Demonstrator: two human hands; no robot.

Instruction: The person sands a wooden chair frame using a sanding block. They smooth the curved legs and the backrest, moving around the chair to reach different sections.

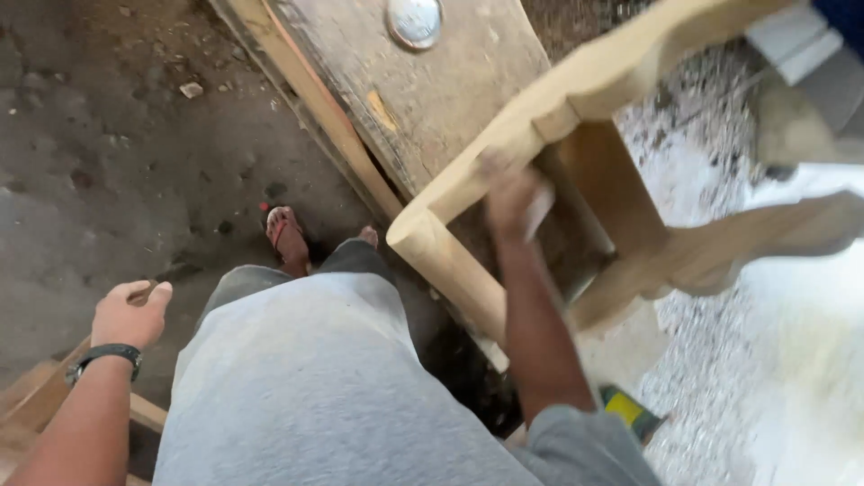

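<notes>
In the middle of the frame my right hand (509, 191) pressed a pale sheet (538, 211) on the wooden frame (504, 135); its grip was blurred. At lower left my left hand (131, 313) was closed on a wooden strip (36, 400). A yellow-green package (630, 411) lay at lower right.

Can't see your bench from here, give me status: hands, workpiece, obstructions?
Right hand blurred, pressing pale sheet on wooden furniture frame. Left hand closed around wooden strip at the side. Frame lies on worn plank; nothing blocking.
</notes>
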